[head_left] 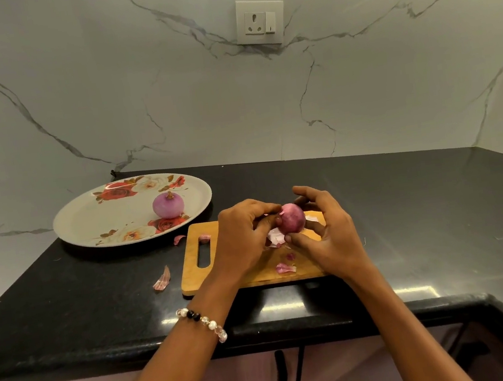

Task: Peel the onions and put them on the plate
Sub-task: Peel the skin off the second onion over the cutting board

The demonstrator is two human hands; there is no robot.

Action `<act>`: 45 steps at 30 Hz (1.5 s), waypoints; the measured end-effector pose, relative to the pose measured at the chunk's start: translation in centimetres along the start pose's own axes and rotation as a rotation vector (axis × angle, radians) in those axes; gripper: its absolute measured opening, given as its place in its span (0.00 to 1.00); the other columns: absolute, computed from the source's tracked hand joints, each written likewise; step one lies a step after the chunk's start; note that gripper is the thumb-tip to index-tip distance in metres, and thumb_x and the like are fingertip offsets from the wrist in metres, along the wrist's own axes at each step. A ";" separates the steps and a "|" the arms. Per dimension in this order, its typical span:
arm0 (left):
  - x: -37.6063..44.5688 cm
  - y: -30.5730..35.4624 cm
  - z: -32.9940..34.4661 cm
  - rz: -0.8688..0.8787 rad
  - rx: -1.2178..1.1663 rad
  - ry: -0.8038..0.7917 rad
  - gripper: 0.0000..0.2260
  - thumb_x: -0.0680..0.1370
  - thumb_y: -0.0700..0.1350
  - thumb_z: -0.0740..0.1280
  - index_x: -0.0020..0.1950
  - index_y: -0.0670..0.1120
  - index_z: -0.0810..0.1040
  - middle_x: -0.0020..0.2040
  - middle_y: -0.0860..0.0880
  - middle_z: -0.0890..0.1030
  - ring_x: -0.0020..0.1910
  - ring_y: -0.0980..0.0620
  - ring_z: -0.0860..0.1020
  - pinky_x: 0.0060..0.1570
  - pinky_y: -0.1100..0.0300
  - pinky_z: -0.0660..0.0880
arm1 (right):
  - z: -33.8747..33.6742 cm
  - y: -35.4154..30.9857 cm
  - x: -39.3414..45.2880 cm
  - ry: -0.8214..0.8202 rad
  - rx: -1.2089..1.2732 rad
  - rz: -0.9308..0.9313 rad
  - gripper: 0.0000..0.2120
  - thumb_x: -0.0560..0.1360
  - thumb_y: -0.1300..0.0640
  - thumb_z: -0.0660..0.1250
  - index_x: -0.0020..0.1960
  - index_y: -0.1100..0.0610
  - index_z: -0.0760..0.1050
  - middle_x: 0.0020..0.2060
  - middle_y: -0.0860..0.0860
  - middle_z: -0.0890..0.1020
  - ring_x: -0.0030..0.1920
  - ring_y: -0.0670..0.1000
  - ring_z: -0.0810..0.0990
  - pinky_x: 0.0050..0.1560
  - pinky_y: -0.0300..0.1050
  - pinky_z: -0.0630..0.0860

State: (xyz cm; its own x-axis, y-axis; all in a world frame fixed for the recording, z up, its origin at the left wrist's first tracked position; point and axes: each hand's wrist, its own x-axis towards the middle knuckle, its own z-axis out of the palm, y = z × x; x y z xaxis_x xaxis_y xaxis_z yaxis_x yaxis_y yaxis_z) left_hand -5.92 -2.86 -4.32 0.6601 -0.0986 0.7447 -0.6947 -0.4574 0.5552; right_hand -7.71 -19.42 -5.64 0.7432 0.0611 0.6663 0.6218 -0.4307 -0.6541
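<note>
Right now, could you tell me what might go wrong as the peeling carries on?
The onion is held above the cutting board between the left hand and right hand; it might slip and roll. Loose skins on the black counter may scatter further. The peeled onion on the plate could roll.

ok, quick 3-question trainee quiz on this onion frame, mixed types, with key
1. True or false: the onion on the plate lies on the plate among peel scraps.
2. Multiple choice: the onion in hand is held over A) the plate, B) the cutting board, C) bare counter.
3. Short answer: which wrist wears the bead bracelet?

Key
1. False. It sits alone on the plate; the scraps lie on the board and the counter.
2. B. The right hand holds it while the left hand pinches at its skin.
3. The left.
</note>
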 end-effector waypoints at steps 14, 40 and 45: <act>0.0 0.0 -0.2 0.067 0.039 0.002 0.06 0.74 0.45 0.70 0.48 0.45 0.84 0.42 0.49 0.84 0.39 0.55 0.80 0.39 0.68 0.77 | -0.2 0.0 -0.3 -0.042 0.019 0.003 0.34 0.67 0.67 0.77 0.69 0.52 0.69 0.58 0.52 0.77 0.59 0.47 0.78 0.54 0.40 0.80; 0.2 0.2 -0.3 0.036 -0.005 -0.011 0.12 0.73 0.45 0.73 0.55 0.46 0.82 0.46 0.50 0.82 0.42 0.56 0.79 0.42 0.67 0.77 | -0.3 0.1 0.0 -0.006 -0.082 -0.007 0.31 0.66 0.64 0.80 0.67 0.55 0.73 0.58 0.49 0.79 0.59 0.42 0.77 0.52 0.32 0.77; 0.0 -0.4 0.0 0.080 0.099 -0.027 0.12 0.72 0.47 0.73 0.53 0.46 0.84 0.43 0.49 0.84 0.42 0.53 0.77 0.40 0.61 0.76 | -0.3 0.3 -0.1 -0.027 -0.099 -0.012 0.33 0.66 0.64 0.80 0.67 0.56 0.73 0.58 0.50 0.80 0.58 0.44 0.78 0.52 0.31 0.76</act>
State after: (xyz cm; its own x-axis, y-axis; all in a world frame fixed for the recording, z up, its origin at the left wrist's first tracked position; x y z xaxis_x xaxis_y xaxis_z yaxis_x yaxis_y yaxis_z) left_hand -5.66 -2.66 -4.55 0.6119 -0.1620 0.7742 -0.7150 -0.5318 0.4538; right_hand -7.65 -19.80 -5.85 0.7429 0.0907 0.6632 0.6044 -0.5166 -0.6064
